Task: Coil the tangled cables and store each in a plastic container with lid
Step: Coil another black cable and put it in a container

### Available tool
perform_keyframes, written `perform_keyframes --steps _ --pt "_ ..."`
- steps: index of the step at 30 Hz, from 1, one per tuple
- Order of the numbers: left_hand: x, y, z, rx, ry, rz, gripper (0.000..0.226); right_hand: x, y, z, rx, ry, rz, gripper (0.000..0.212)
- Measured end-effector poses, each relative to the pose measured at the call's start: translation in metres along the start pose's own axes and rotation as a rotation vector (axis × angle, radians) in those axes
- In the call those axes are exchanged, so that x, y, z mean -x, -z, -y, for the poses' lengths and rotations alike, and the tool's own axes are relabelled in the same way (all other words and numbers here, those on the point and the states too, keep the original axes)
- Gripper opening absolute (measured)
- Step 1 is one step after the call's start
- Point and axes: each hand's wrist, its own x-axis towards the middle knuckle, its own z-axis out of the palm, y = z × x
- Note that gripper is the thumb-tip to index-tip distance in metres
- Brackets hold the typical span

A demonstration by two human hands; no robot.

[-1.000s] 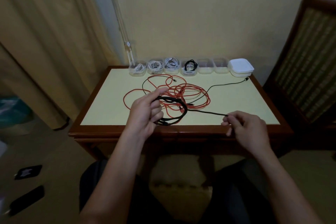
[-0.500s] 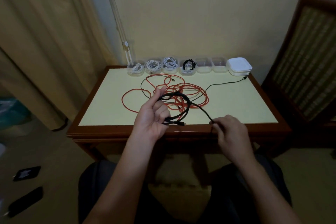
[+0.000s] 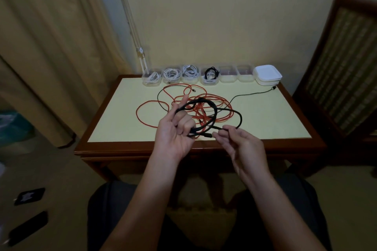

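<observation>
With the left hand [image 3: 173,134] curled round the coiled black cable [image 3: 241,117] above the near middle of the bench [image 3: 114,128] and the right hand [image 3: 240,142] pinching its free run, lay each new turn even and same-sized, drawing slack gently clear of the red cable [image 3: 137,113] tangle.

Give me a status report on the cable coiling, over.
Left hand holds black cable in loops; right hand pinches its free run. Orange cable tangled on table beneath, not yet coiled. Nothing blocks the hands.
</observation>
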Motion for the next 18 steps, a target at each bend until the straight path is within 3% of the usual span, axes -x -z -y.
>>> perform_keyframes --steps 3,8,13,16,18 --pt "-0.002 -0.003 0.003 -0.004 -0.026 0.006 0.038 0.004 -0.008 0.0 -0.234 -0.109 0.087 0.022" --pt "-0.006 -0.002 0.006 -0.073 -0.07 -0.006 0.037 0.0 -0.013 -0.009 0.001 -0.149 0.188 0.024" --pt "-0.008 0.002 0.014 -0.312 -0.186 -0.1 0.038 0.002 -0.022 -0.015 0.147 -0.16 0.183 0.027" --pt "-0.008 0.002 0.018 -0.497 -0.306 -0.182 0.037 0.003 -0.025 -0.014 0.143 -0.145 0.132 0.031" --pt "-0.007 0.004 0.021 -0.657 -0.421 -0.24 0.036 0.006 -0.025 -0.012 0.091 -0.168 0.182 0.033"
